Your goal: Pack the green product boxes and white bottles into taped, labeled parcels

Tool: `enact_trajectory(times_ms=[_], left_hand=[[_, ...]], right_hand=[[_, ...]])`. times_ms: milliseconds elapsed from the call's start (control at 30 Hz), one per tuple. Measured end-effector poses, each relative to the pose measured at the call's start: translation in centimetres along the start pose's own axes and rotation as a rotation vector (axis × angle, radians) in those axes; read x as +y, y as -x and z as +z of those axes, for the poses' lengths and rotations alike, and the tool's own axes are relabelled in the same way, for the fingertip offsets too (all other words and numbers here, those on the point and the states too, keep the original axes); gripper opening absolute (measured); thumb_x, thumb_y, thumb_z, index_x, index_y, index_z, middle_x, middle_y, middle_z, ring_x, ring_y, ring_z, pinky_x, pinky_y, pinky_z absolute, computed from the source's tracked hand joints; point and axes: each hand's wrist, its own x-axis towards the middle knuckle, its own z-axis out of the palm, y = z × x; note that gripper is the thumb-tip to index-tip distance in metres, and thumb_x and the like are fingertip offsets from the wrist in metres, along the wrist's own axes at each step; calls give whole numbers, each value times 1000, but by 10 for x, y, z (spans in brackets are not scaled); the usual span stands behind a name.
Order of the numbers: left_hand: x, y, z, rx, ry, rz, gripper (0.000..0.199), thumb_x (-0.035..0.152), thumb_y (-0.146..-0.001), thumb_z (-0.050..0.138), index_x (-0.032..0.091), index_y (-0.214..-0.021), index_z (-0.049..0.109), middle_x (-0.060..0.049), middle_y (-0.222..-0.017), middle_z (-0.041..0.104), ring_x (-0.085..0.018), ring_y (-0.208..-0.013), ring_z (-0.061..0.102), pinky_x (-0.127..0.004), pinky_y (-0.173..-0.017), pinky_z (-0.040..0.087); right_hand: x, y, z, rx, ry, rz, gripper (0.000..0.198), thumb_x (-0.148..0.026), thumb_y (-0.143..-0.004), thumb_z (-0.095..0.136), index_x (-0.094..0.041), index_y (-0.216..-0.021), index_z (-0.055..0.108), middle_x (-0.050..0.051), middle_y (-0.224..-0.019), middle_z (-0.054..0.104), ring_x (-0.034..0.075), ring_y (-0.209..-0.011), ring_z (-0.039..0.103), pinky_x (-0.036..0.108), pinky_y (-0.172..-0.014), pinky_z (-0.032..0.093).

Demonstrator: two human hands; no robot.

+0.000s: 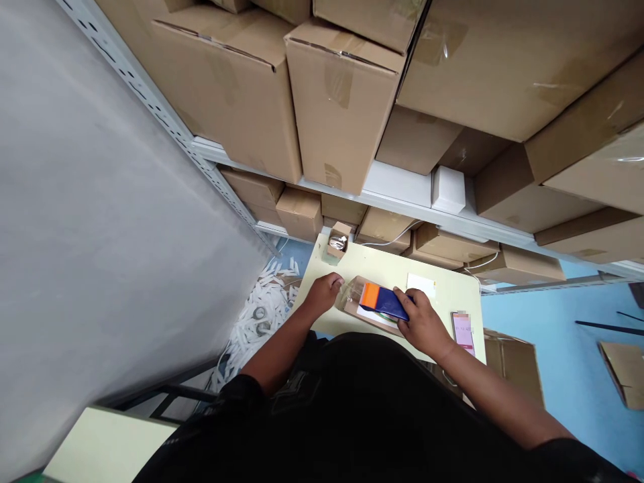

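Black shirt (362,409) nearest — our right hand (418,318) clamped on blue-orange packet (386,300); left hand (323,295) beside brown packaging (353,289) — grip we cannot tell.

We get fairly bright, even, cool light, its source out of frame. Clear tape (443,48) on the upper cartons (503,67) throws back white glints; the recess (470,151) beneath sinks into shadow. Our black shirt (352,416) swallows detail, and the blue-and-orange packet (390,302) looks soft. Wide-angle stretch slants the shelf upright (133,85); the phone screen (462,332) is partly pixelated.
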Motion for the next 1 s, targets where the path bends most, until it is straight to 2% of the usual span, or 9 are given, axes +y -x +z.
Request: enact_trajectory(times_ms=[133, 300, 633, 800, 1000], left_hand=[[0, -4, -6, -16, -3, 14, 31, 43, -97, 49, 21, -88, 69, -2, -79, 72, -20, -77, 67, -30, -72, 48], [-2, -4, -6, -3, -7, 17, 30, 41, -97, 48, 21, -89, 69, -1, -79, 72, -20, -77, 67, -30, -73, 48], [-10, -5, 1, -13, 31, 2, 28, 39, -95, 49, 21, -89, 70, -1, -76, 71, -20, -76, 68, -30, -74, 50], [-19, -23, 17, -14, 51, 12, 29, 41, -96, 48, 21, -91, 69, -2, -80, 72, -21, -79, 68, -31, -76, 51], [-37, -36, 56, -94, 2, 49, 31, 39, -100, 43, 22, -98, 69, -4, -92, 73, -21, -89, 68, -32, -81, 53]], right_hand=[[2, 6, 5, -15, -91, 38, 82, -13, -84, 58, -23, -162, 34, 13, -126, 48, 28, -111, 58, 44, -100, 58], [-2, 7, 7, -21, -53, 16, 85, -15, -82, 59, -23, -162, 33, 13, -126, 50, 29, -110, 60, 46, -98, 59], [10, 10, -23, -100, 200, -21, 74, -24, -88, 63, -20, -158, 41, 14, -121, 55, 29, -101, 61, 43, -88, 59], [10, 15, -22, -87, 212, -2, 72, -27, -90, 61, -18, -159, 41, 14, -119, 55, 29, -100, 60, 43, -87, 58], [2, 10, -11, -49, 223, 31, 73, -28, -91, 60, -20, -161, 38, 14, -117, 56, 30, -101, 59, 43, -88, 58]])
